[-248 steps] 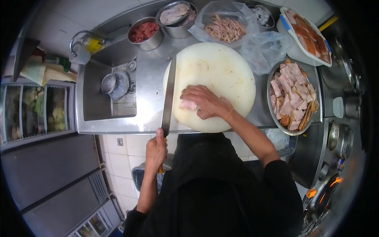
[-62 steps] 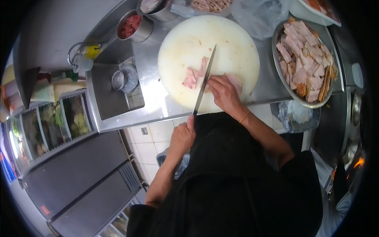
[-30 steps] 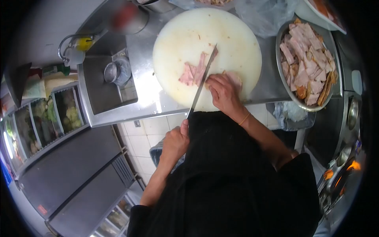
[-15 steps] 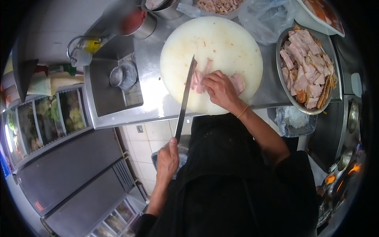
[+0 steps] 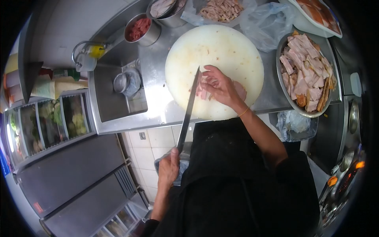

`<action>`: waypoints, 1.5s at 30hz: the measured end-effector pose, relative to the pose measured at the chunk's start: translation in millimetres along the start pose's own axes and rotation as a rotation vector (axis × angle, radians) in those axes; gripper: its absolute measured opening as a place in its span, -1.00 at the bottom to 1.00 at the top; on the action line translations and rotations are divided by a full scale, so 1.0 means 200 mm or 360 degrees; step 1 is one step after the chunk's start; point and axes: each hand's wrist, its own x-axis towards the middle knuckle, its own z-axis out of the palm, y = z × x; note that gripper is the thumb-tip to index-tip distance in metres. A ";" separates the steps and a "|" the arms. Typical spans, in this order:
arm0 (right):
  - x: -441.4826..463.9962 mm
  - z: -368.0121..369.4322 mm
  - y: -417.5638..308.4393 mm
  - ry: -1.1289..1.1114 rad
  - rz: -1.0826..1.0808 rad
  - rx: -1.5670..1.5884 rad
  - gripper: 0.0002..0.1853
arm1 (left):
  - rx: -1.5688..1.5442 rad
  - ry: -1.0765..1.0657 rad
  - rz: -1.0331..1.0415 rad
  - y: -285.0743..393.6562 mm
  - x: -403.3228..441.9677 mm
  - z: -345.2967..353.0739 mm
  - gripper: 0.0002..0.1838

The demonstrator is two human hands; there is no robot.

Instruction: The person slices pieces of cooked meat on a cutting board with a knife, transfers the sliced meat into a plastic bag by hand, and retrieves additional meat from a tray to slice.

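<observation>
My left hand (image 5: 168, 169) is wrapped round the handle of a long knife (image 5: 188, 110). The blade slants up over the left part of a round white cutting board (image 5: 181, 51), its tip near the meat. Pale pink sliced meat (image 5: 203, 93) lies beside the blade, partly covered by my right hand (image 5: 222, 87). That hand hovers over the meat with fingers bent and spread apart. Whether a fingertip touches the meat, I cannot tell. A larger meat slice (image 5: 240, 91) shows on the board behind the right hand.
An oval metal tray (image 5: 281, 85) heaped with meat pieces stands at the right. Behind the board are a plastic bag (image 5: 268, 23), shredded meat (image 5: 222, 10) and a pot of red meat (image 5: 152, 36). A sink (image 5: 103, 91) lies left; flames (image 5: 332, 181) show at lower right.
My right hand has lifted and opened its fingers, which were pressed on the meat before. The knife stays beside the meat at nearly the same slant. The whole view has shifted slightly.
</observation>
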 end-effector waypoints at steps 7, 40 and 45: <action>0.14 -0.08 0.02 -0.0154 0.0334 0.0509 -0.69 | -0.0386 -0.0168 -0.0038 -0.04 0.05 -0.01 -0.07; 0.13 -0.12 -0.15 -0.0750 -0.0312 -0.1641 -0.70 | -0.0125 -0.0080 0.0130 -0.11 0.24 -0.02 -0.10; 0.16 -0.22 -0.12 -0.0364 -0.0417 -0.1224 -0.77 | -0.0238 -0.0104 0.0045 -0.10 0.22 0.02 -0.10</action>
